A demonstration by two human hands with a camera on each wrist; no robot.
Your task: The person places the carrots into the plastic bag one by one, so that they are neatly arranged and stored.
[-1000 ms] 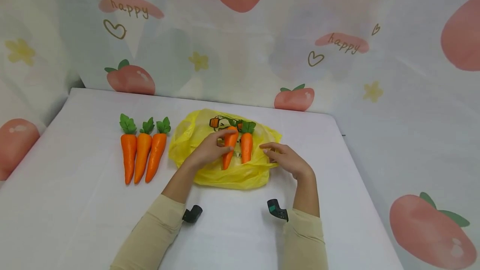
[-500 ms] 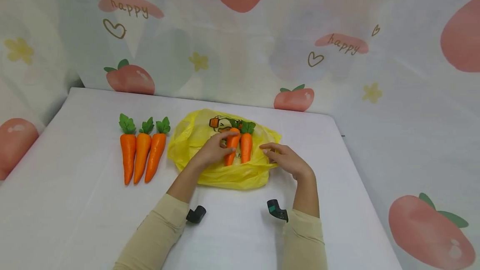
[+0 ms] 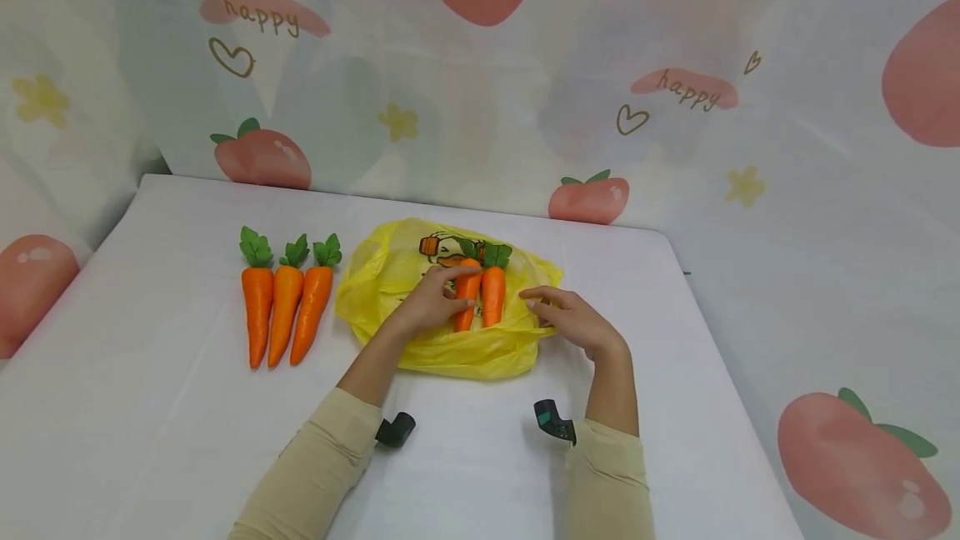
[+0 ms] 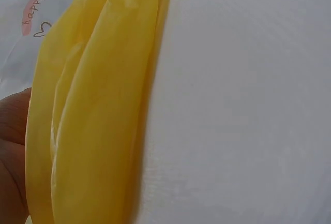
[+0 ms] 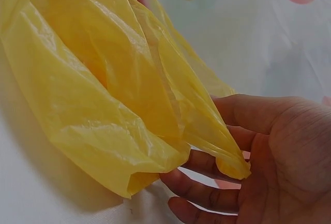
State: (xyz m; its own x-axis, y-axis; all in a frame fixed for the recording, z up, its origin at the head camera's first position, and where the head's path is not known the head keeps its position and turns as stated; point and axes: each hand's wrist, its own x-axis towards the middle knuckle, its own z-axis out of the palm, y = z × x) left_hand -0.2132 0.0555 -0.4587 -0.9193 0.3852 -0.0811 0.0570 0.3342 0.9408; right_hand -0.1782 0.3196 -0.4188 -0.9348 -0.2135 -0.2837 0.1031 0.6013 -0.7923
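Note:
My left hand [image 3: 429, 300] reaches over the mouth of a yellow plastic bag [image 3: 468, 354] and holds an orange carrot [image 3: 468, 287] between thumb and fingers. That carrot lies in the bag mouth, its green top partly covered by the hand. Just right of it rests a second carrot [image 3: 492, 294] with leaves pointing away. At the bag's right side, my right hand [image 3: 573, 319] holds the edge; the right wrist view shows curled fingers around the bag's corner [image 5: 232, 164]. In the left wrist view the bag's wall [image 4: 98, 105] hides most of the left hand [image 4: 11, 157].
Three more carrots [image 3: 287, 307] lie side by side on the white tabletop [image 3: 172, 440], left of the bag. A fabric backdrop [image 3: 487, 132] with printed fruit and hearts rises behind the table. Each sleeve carries a small black wrist camera [image 3: 553, 422].
My left hand has carried its carrot to the right and upright alongside the second carrot, its tip now behind the bag's near edge. The right hand has stayed in place.

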